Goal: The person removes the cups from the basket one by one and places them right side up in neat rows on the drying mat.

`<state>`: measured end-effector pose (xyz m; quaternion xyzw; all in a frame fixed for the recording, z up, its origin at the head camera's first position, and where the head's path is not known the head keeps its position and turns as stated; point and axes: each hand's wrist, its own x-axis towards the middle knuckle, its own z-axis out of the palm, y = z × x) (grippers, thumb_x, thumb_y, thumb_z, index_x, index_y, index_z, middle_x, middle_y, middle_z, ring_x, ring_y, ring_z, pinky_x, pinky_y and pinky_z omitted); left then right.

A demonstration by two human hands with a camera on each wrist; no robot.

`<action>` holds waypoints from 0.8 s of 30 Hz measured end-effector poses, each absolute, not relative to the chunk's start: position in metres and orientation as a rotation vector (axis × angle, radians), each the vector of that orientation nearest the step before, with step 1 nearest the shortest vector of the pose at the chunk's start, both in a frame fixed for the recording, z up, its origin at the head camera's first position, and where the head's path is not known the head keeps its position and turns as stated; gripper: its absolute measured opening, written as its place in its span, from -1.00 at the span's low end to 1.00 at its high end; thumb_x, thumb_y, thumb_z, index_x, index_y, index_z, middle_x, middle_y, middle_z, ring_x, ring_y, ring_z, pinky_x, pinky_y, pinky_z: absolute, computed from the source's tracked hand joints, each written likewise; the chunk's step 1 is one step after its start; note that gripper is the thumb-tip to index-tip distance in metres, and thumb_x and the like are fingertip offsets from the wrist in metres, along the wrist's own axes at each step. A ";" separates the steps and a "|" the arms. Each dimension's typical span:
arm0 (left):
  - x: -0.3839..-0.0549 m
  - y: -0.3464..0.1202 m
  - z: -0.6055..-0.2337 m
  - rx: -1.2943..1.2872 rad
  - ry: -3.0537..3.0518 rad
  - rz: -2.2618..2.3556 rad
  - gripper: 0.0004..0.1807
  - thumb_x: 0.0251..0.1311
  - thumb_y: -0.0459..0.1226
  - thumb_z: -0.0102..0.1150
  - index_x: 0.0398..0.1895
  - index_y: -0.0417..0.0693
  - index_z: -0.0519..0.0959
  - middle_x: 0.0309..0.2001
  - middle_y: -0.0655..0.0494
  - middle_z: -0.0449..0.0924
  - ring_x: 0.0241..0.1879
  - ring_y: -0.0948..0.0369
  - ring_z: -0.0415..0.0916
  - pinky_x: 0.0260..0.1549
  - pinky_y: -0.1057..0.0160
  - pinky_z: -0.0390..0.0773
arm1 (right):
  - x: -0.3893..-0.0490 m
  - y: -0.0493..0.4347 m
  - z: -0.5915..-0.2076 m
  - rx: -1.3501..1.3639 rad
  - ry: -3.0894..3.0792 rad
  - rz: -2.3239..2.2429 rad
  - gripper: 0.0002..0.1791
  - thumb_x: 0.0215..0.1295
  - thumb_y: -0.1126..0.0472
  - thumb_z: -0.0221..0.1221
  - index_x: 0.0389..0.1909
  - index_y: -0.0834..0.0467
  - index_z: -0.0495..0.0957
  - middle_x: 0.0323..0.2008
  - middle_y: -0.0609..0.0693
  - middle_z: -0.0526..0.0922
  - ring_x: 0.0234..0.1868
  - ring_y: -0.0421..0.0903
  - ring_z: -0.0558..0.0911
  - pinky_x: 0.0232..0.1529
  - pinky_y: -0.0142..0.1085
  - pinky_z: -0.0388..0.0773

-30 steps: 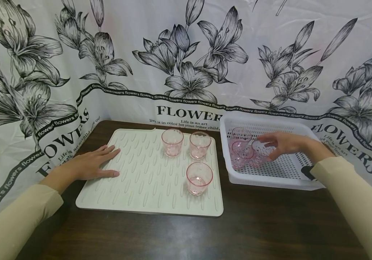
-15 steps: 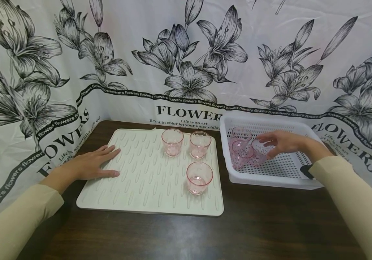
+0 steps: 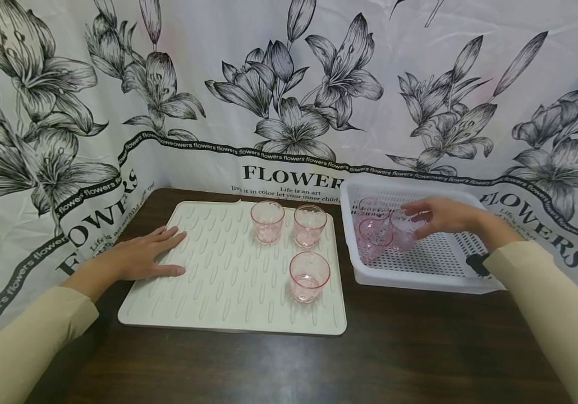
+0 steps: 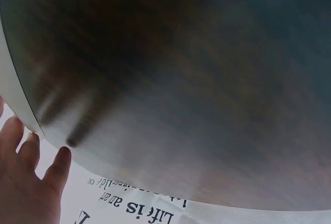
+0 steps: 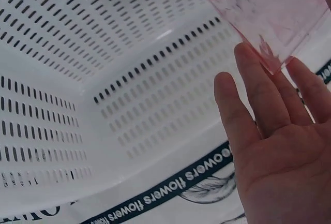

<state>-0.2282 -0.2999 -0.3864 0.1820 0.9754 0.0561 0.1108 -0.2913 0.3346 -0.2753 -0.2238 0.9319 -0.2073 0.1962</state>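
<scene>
My left hand (image 3: pixel 140 257) lies flat with fingers spread on the left edge of a cream ridged drying mat (image 3: pixel 218 275). Over the white basket (image 3: pixel 420 280), my right hand (image 3: pixel 443 216) holds a pink clear glass (image 3: pixel 401 234) between thumb and fingers. In the right wrist view that glass (image 5: pixel 274 19) is tilted, with fingers along its side. Two more pink glasses, a front one (image 3: pixel 374 240) and a back one (image 3: pixel 370 206), stand in the basket's left part. On the mat's right side stand three upright pink glasses: one (image 3: pixel 267 229), another (image 3: pixel 310 231) and a nearer one (image 3: pixel 308 286).
The dark wooden table (image 3: pixel 289 365) extends in front of the mat and basket. Behind them hangs a white floral curtain (image 3: pixel 188 157), close against the basket's back rim. A small black object (image 3: pixel 477 264) shows by the right wrist.
My right hand and the glass it holds have shifted slightly upward, and the glass stands a little higher beside the others. The left hand has stayed in place.
</scene>
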 end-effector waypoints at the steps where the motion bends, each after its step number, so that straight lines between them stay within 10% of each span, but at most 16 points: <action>1: -0.228 -0.300 -0.386 0.535 2.864 0.166 0.11 0.10 0.46 0.05 0.56 -0.02 0.11 0.53 -0.26 0.01 0.48 -0.31 -0.06 0.17 -0.51 0.12 | -0.291 0.334 -0.274 -0.625 2.615 -0.589 -0.09 0.13 0.14 0.44 0.39 0.45 0.23 0.30 0.46 0.37 0.28 0.41 0.42 0.14 0.18 0.47; 24: -0.229 -0.302 -0.390 0.530 2.868 0.146 0.12 0.09 0.47 0.03 0.57 -0.01 0.09 0.54 -0.25 0.00 0.47 -0.31 -0.07 0.14 -0.52 0.14 | -0.283 0.313 -0.229 -0.651 2.810 -0.597 -0.20 0.23 0.11 0.39 0.41 0.32 0.30 0.22 0.36 0.51 0.16 0.30 0.58 0.08 0.16 0.53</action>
